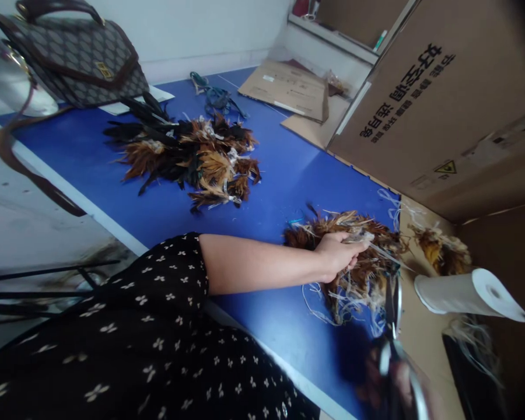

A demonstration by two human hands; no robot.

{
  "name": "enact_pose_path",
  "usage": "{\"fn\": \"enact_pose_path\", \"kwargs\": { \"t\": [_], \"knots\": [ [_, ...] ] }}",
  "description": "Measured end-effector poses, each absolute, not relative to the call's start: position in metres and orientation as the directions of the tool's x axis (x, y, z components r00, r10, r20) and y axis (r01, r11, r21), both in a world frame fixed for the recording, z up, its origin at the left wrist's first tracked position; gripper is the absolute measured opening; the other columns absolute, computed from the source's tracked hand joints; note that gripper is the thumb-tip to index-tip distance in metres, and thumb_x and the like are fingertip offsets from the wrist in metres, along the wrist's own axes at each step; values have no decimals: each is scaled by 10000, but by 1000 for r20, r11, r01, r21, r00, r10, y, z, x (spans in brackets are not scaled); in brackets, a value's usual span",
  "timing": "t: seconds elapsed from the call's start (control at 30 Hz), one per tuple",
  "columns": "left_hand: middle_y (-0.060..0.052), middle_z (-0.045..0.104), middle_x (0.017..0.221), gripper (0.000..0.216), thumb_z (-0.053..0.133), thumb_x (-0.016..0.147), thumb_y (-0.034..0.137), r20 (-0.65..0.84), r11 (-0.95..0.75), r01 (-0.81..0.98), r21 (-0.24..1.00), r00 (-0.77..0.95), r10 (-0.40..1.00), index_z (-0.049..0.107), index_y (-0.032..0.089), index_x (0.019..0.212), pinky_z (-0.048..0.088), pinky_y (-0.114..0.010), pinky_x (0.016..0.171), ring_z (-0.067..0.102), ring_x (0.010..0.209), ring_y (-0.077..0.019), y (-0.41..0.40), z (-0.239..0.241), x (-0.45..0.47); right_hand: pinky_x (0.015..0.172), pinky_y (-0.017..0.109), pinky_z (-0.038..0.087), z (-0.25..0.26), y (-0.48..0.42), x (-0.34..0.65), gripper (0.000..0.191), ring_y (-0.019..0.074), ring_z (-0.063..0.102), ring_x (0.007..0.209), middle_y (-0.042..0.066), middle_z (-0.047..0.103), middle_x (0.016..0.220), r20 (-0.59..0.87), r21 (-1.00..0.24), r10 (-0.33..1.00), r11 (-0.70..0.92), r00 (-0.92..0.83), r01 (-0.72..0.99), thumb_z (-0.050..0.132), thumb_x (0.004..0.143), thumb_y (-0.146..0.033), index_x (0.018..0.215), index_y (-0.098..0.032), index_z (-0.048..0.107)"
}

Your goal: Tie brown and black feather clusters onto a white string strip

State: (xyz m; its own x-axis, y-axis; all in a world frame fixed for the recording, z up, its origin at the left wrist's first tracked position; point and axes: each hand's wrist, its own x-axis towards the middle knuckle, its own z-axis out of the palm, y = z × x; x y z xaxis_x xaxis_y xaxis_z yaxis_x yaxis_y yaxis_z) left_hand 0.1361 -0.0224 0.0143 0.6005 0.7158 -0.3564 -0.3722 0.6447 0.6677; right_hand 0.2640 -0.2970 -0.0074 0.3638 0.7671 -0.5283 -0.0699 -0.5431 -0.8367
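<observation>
Over a pile of brown feathers [371, 280], my left hand [338, 255] is closed on a feather bundle by its whitish end [359, 238]. A pale string [391, 256] stretches from that end towards the white spool [455, 291] on the right. My right hand [402, 379], dark and blurred at the lower right, grips metal scissors [392, 318]. Their blades point up towards the string, close to the pile's right side. Whether the blades touch the string I cannot tell.
More brown and black feather bundles [210, 157] lie on the blue table [284, 163]. A patterned handbag [83, 58] stands at the back left. Large cardboard [441, 105] rises on the right, with flat cardboard [289, 87] behind. Loose strings [476, 344] hang near the spool.
</observation>
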Motion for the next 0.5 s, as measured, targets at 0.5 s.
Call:
{"fn": "enact_pose_path", "kwargs": {
  "t": [0.5],
  "knots": [
    [78, 554, 677, 347, 937, 862, 358, -342, 657, -384, 649, 624, 703, 638, 188, 915, 286, -290, 524, 452, 524, -56, -32, 14, 130, 517, 326, 569, -14, -197, 240, 690, 120, 467, 518, -38, 546, 706, -385, -923, 842, -343, 377, -176, 559, 969, -917, 974, -233, 652]
  ]
}}
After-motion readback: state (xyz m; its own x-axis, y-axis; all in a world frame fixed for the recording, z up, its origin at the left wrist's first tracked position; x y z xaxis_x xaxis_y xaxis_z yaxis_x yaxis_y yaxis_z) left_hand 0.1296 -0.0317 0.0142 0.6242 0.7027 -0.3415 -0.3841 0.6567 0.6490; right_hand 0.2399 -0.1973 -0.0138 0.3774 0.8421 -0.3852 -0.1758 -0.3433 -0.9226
